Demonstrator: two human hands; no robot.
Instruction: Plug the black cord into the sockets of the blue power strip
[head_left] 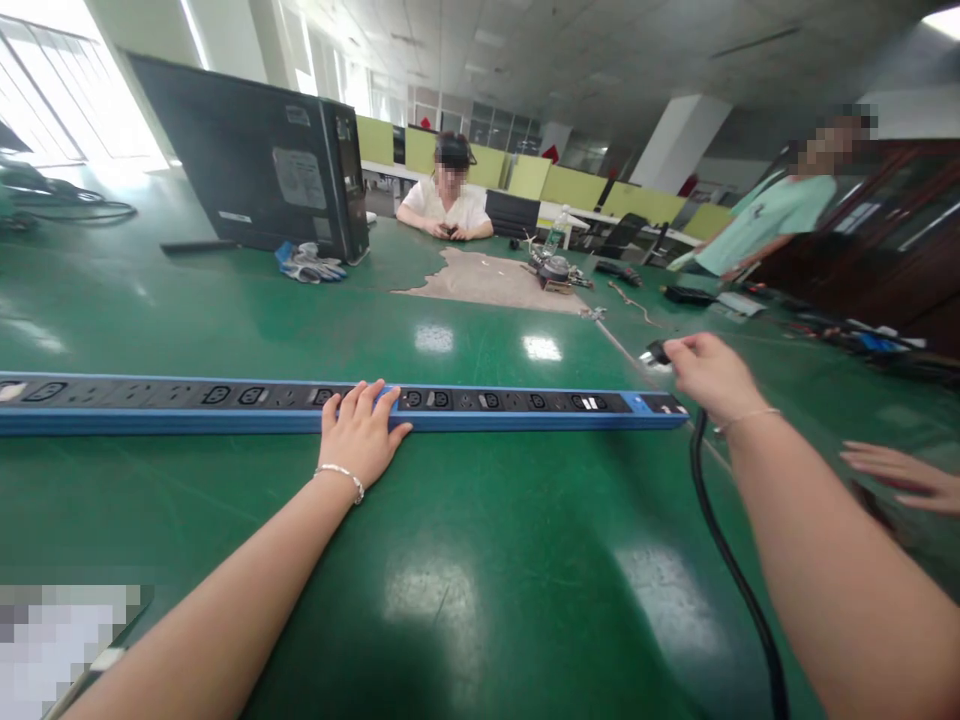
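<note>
A long blue power strip point(510, 422) with a black socket face lies across the green table point(480, 500). My left hand point(362, 430) rests on its middle, palm down with the fingers laid over the sockets. Beyond the strip's right end, my right hand point(709, 375) is closed around a black plug point(657, 353) with metal prongs pointing left. From under that hand a thick black cable point(724, 550) hangs down to the bottom edge. The plug is held apart from the strip, above the table.
A black computer case point(255, 165) stands at the back left, with gloves point(311, 262) beside it. Across the table sits a person point(448, 195); another stands at right. Another person's hand point(900, 475) reaches in from the right edge. A bottle point(556, 232) and small parts stand behind.
</note>
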